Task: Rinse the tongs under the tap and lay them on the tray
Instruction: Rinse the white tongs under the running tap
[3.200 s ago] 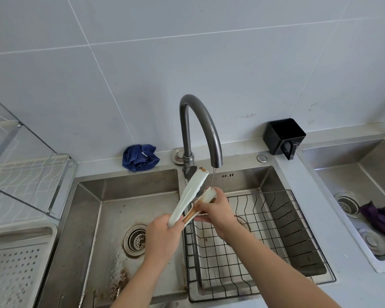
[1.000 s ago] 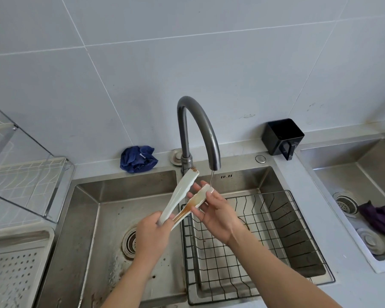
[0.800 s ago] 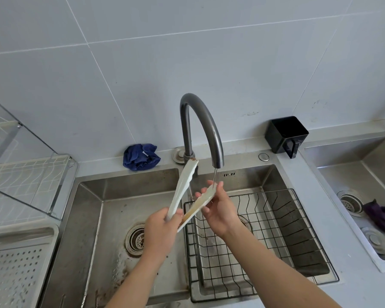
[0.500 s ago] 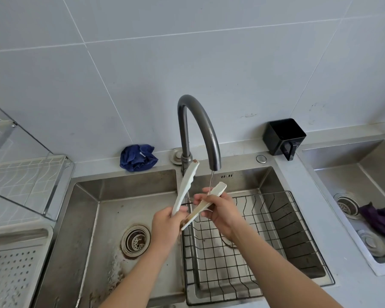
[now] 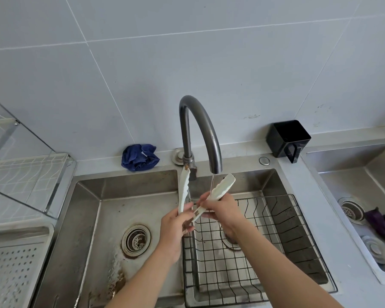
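The white tongs (image 5: 223,187) are spread wide in a V over the divider between the two sink basins. My left hand (image 5: 175,227) grips them at the hinge end. Their left arm (image 5: 184,187) points up toward the tap base, with a brown stain at its tip. My right hand (image 5: 221,211) holds the right arm, which slants up to the right just beside the thin stream of water from the dark curved tap (image 5: 200,130). The perforated white tray (image 5: 11,270) lies at the lower left, beside the left basin.
A black wire basket (image 5: 276,252) fills the right basin. The left basin has a round drain (image 5: 135,239). A blue cloth (image 5: 140,156) and a black cup (image 5: 287,137) sit on the back ledge. A clear dish rack (image 5: 27,174) stands left. Another sink at right holds a purple cloth (image 5: 382,223).
The tongs have opened wider. My right hand has slid down the right arm toward the hinge, and that arm's tip now stands out past the water stream.
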